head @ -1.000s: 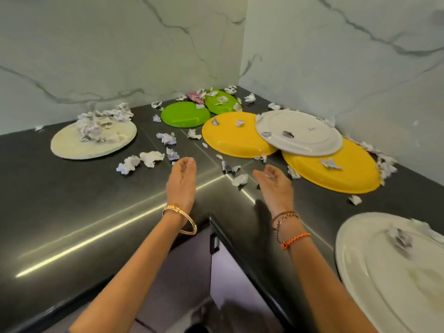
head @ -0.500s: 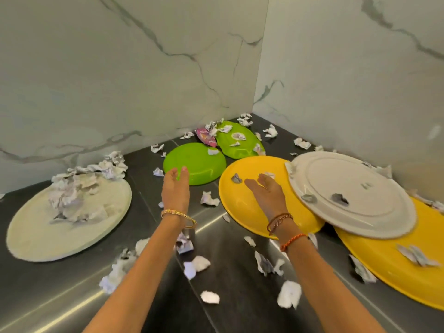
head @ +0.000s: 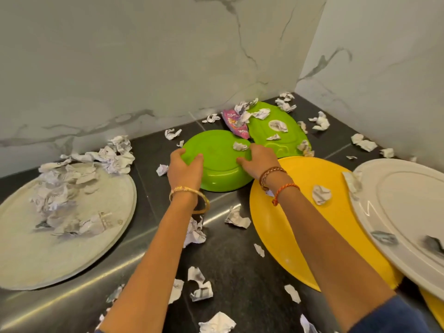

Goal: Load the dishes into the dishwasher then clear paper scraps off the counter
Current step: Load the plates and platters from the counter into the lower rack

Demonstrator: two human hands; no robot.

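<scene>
A green plate [head: 217, 162] lies upside down on the dark counter [head: 240, 267] near the corner. My left hand [head: 183, 169] grips its left rim, fingers curled over the edge. My right hand [head: 258, 159] holds its right rim. A second green plate [head: 280, 138] lies behind it with paper scraps and a pink wrapper [head: 234, 123] on it. A yellow plate [head: 298, 224] lies to the right, partly under a white plate [head: 403, 212]. Crumpled paper scraps [head: 200, 288] are strewn over the counter.
A large beige plate [head: 36, 255] heaped with crumpled paper [head: 72, 188] lies at the left. Marble walls meet in a corner behind the plates. Another yellow plate [head: 434, 306] peeks out at the lower right under the white one.
Both hands have reached forward from the counter's front to the near green plate and taken hold of its rim on either side. The view has moved closer to the corner.
</scene>
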